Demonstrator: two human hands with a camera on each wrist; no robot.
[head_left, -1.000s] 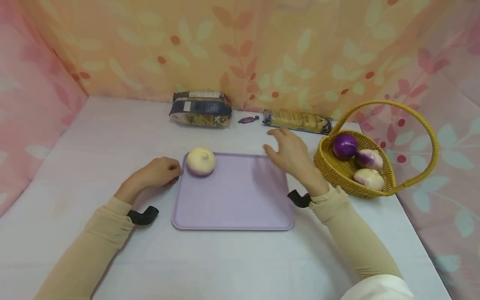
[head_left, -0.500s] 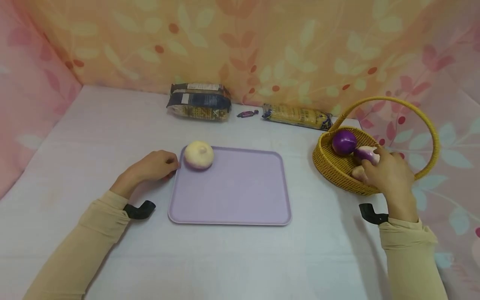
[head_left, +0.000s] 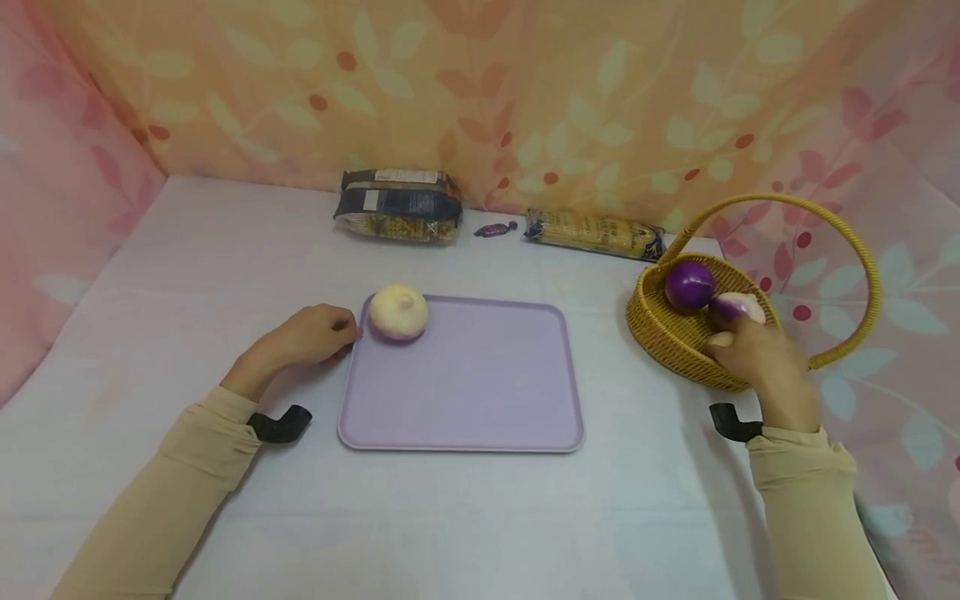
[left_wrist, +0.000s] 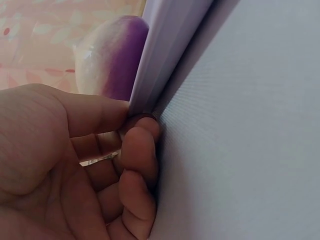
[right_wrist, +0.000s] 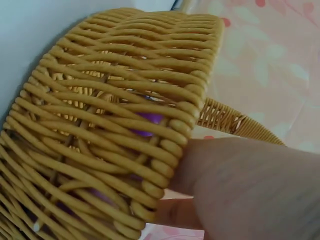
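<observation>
A lavender tray lies mid-table, with a white-and-purple turnip at its far left corner. My left hand pinches the tray's left edge. In the left wrist view the thumb lies on the rim and the fingers curl under it. My right hand reaches into the yellow wicker basket, its fingers round the nearest turnip, mostly covered by the hand. Beside it sit another turnip and a glossy purple one. The basket wall hides my right fingertips in the right wrist view.
At the back lie a dark-labelled pasta bag, a small purple-wrapped candy and a long yellow noodle packet. The basket's tall handle arches over its right side. Patterned cloth encloses the table's back and sides.
My right hand has gone from above the tray's far right corner rightward into the basket and down onto the nearest turnip. The left hand keeps its place at the tray edge.
</observation>
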